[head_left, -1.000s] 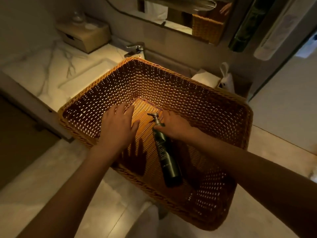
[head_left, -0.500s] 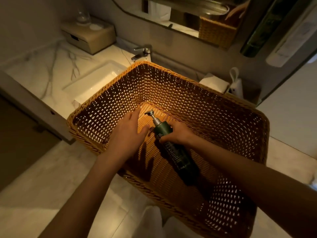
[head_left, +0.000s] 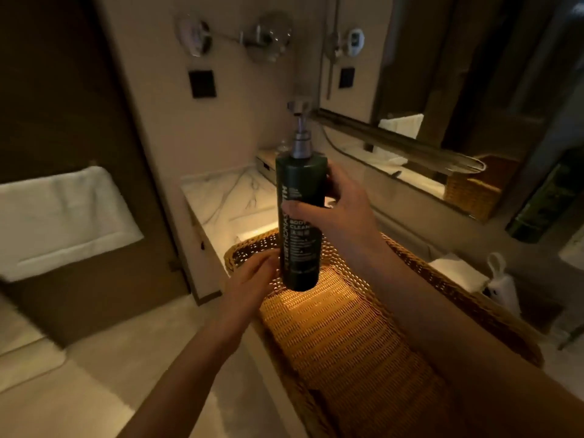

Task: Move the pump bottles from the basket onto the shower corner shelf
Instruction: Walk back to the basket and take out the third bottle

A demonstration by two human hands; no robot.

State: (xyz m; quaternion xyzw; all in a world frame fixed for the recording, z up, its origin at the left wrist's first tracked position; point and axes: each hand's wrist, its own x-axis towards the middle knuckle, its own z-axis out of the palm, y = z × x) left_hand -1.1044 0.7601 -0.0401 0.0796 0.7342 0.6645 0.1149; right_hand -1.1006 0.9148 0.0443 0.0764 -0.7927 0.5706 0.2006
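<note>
While right hand point(head_left: 343, 205) lifts bottle point(head_left: 299, 222), basket point(head_left: 354, 343) beneath.

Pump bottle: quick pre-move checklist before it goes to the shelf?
1. Right hand grips the pump bottle mid-body: ok.
2. Bottle upright, pump head on top: ok.
3. Bottle lifted above the basket rim: ok.
4. Left hand supports the bottle's lower end: cannot tell; its fingers are beside it.
5. Shower corner shelf in view: not ok.
6. Other bottles left in basket: none visible, floor partly hidden.
</note>
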